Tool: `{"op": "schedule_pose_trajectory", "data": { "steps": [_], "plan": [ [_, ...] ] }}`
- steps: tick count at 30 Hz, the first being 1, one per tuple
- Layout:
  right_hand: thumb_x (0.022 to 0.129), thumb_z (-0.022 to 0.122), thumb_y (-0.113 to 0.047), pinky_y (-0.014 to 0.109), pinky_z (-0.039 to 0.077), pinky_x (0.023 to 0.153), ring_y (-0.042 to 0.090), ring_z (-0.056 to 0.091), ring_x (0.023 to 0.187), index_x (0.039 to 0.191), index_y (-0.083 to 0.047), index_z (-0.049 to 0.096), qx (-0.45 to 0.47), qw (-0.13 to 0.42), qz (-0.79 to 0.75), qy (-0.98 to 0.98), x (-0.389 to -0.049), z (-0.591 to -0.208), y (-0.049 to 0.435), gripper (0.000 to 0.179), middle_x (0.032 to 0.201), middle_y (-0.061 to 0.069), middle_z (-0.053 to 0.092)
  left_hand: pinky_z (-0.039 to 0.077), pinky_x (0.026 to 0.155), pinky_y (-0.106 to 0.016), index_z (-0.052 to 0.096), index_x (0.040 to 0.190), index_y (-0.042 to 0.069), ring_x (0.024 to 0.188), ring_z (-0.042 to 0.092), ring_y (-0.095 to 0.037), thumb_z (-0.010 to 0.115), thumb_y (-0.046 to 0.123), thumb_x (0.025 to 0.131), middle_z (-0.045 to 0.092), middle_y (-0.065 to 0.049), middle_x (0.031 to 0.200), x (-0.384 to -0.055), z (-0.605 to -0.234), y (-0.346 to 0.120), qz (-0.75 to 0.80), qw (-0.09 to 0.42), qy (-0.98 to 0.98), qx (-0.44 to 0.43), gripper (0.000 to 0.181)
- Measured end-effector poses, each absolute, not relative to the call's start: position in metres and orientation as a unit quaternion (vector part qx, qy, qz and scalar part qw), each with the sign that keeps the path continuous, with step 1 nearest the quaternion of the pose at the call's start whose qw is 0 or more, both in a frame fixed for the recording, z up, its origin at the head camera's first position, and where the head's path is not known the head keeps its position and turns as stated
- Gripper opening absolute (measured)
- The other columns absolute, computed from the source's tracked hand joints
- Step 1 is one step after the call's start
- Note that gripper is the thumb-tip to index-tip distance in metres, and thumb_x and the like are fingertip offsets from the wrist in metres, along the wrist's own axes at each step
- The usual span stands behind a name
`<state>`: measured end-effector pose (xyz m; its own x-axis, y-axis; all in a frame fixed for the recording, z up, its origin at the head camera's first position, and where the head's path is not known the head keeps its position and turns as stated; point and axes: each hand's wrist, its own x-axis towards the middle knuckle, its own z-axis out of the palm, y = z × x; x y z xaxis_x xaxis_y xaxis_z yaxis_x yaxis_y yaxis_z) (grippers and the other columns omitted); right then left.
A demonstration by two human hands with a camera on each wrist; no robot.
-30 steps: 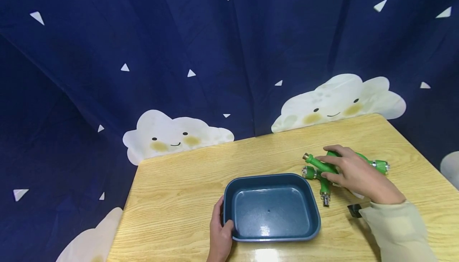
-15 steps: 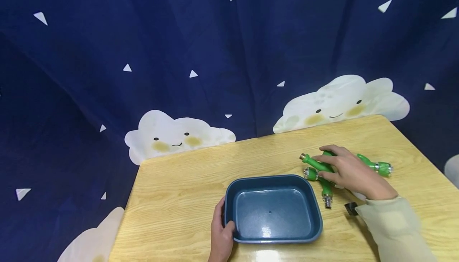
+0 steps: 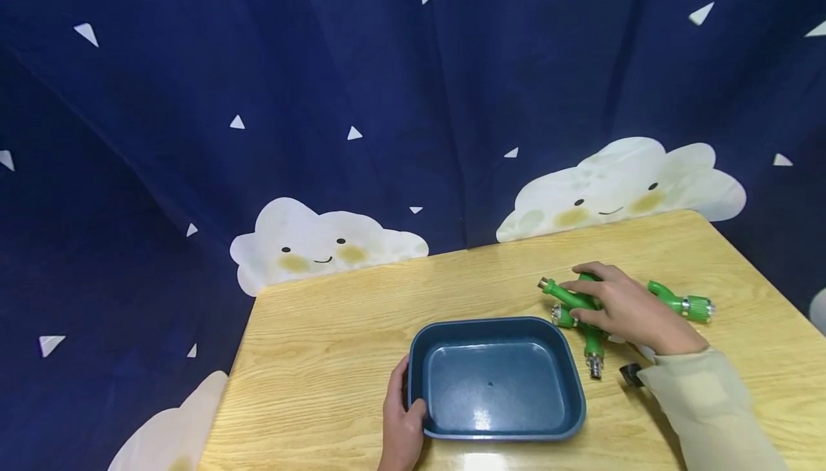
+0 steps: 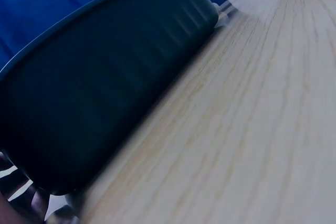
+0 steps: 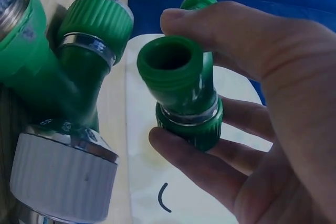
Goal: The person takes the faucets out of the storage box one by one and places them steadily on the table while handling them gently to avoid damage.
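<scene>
My left hand point(image 3: 403, 421) grips the left wall of a dark blue plastic tray point(image 3: 493, 388), the thumb over its rim. In the left wrist view the tray's outer wall point(image 4: 105, 72) stands on the table, with fingers at the lower left corner. My right hand point(image 3: 626, 306) pinches a green pipe fitting point(image 3: 558, 292) between thumb and fingers. Up close in the right wrist view, this fitting point(image 5: 176, 77) has an open round mouth, a metal ring and a ribbed collar. Another green fitting point(image 3: 593, 345) with a metal tip lies under the right hand.
A further green fitting point(image 3: 684, 305) with a ribbed collar lies right of the hand. In the right wrist view, a fitting with a white ribbed cap point(image 5: 63, 174) is at the left. A dark blue curtain point(image 3: 361, 62) hangs behind the wooden table point(image 3: 323, 356).
The right hand has shifted slightly left with the pinched fitting, uncovering more of the right-hand fitting. The left hand keeps its grip on the tray. The head view has swung slightly left.
</scene>
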<state>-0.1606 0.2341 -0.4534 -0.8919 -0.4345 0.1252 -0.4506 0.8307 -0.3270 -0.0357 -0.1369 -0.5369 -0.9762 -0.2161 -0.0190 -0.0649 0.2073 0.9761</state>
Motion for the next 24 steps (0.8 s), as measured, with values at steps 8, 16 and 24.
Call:
{"op": "schedule_pose_trajectory", "data": {
  "steps": [8,16,24],
  "plan": [
    [0.088,0.079,-0.031,0.063,0.050,0.098,0.049,0.055,0.127,0.130,-0.013,0.073,0.237,0.023,0.163,-0.958,-0.168,-0.455,0.231,0.045,0.143,0.027,0.056,0.037,0.107,-0.011,0.050,0.149,0.013,0.132,0.052,-0.016,0.049,-0.007,0.076,0.056,-0.009,0.151,-0.035,-0.538,-0.138,-0.624,0.061,-0.773,0.092,0.077],
    [0.088,0.080,-0.031,0.064,0.050,0.098,0.050,0.056,0.126,0.128,-0.012,0.073,0.247,0.024,0.147,-0.958,-0.176,-0.458,0.229,0.045,0.141,0.029,0.058,0.038,0.107,-0.012,0.050,0.149,0.013,0.132,0.052,-0.019,0.049,-0.008,0.075,0.056,-0.008,0.150,-0.036,-0.537,-0.141,-0.631,0.058,-0.769,0.086,0.077],
    [0.090,0.078,-0.030,0.065,0.049,0.099,0.052,0.056,0.126,0.130,-0.010,0.072,0.247,0.015,0.140,-0.959,-0.186,-0.459,0.227,0.046,0.142,0.031,0.056,0.040,0.104,-0.013,0.050,0.149,0.010,0.124,0.055,-0.013,0.048,-0.009,0.075,0.059,-0.011,0.146,-0.035,-0.539,-0.141,-0.638,0.067,-0.763,0.076,0.077]
  ]
}}
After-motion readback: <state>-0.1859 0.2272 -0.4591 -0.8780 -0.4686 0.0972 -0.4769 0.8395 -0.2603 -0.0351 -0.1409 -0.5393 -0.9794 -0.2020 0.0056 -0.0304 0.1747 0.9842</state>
